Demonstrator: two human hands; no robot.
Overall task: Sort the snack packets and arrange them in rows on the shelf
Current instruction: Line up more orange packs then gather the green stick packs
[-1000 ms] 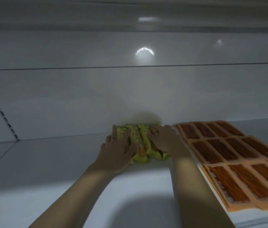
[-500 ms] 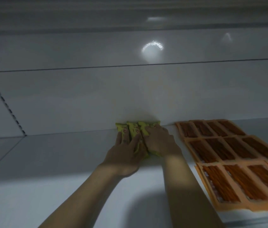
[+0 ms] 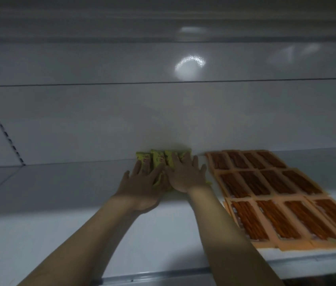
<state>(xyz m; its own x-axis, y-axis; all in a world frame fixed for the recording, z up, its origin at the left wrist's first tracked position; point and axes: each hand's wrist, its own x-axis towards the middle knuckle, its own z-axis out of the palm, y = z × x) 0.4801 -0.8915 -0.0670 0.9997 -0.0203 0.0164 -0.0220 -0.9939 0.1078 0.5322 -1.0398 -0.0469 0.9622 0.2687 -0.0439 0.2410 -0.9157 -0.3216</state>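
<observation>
Several yellow snack packets [image 3: 157, 159] lie side by side on the white shelf [image 3: 59, 203], pushed up against its back wall. My left hand [image 3: 140, 186] lies flat on their left part, fingers straight and spread. My right hand [image 3: 186, 175] presses flat on their right part, fingers straight. Both hands hide most of the packets; only the far ends show. To the right, orange packets [image 3: 274, 193] with dark red sticks lie in three rows running from the back wall to the shelf's front edge.
The white back wall [image 3: 121, 120] rises right behind the packets. A slotted upright [image 3: 2, 129] marks the left corner. The shelf's front edge [image 3: 163, 275] runs along the bottom of the view. Bare shelf surface stretches left of my hands.
Both hands have slid the yellow packets farther back until they meet the back wall. My fingers have gone from curled over the packets to flat and spread on them.
</observation>
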